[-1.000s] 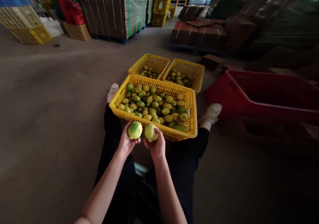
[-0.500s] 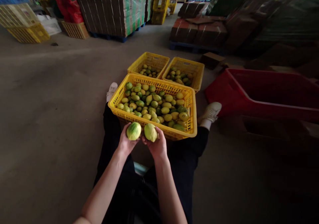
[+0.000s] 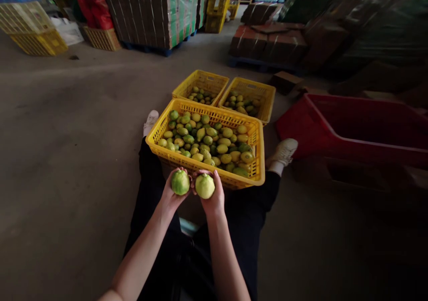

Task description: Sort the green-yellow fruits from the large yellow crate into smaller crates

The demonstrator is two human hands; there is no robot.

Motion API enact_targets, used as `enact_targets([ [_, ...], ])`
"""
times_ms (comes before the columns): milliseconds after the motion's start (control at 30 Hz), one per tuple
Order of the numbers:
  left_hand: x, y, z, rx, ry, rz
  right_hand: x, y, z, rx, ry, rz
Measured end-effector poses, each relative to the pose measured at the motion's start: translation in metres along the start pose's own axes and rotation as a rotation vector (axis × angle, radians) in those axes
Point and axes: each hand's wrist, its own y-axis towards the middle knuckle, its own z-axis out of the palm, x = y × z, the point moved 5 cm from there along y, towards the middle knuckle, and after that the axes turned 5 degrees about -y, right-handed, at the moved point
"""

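My left hand (image 3: 171, 193) is closed round a green lemon (image 3: 180, 182), its fingers partly hidden behind the fruit. Beside it, my right hand (image 3: 216, 198) grips a paler yellow-green lemon (image 3: 205, 186). Both lemons are held side by side with an end turned up towards me, just in front of the near edge of a yellow crate (image 3: 214, 168). Inside that crate lie many lemons (image 3: 222, 149), from green to yellow. The crate sits tilted between my legs.
Behind the near crate stand two more yellow crates, a left one (image 3: 183, 81) and a right one (image 3: 268, 107), each with lemons at the bottom. A large red bin (image 3: 294, 118) is at my right. Wrapped stacks (image 3: 147, 15) on pallets stand further back.
Both lemons have been turned in my hands, so their ends now face up. My hands have dropped very slightly and stay in front of the crate.
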Motion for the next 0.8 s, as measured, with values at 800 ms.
enact_targets([
  [800,-0.032,0.010,-0.021,-0.131,-0.240,0.023,-0.035,0.020,-0.040,-0.183,0.040,0.199],
])
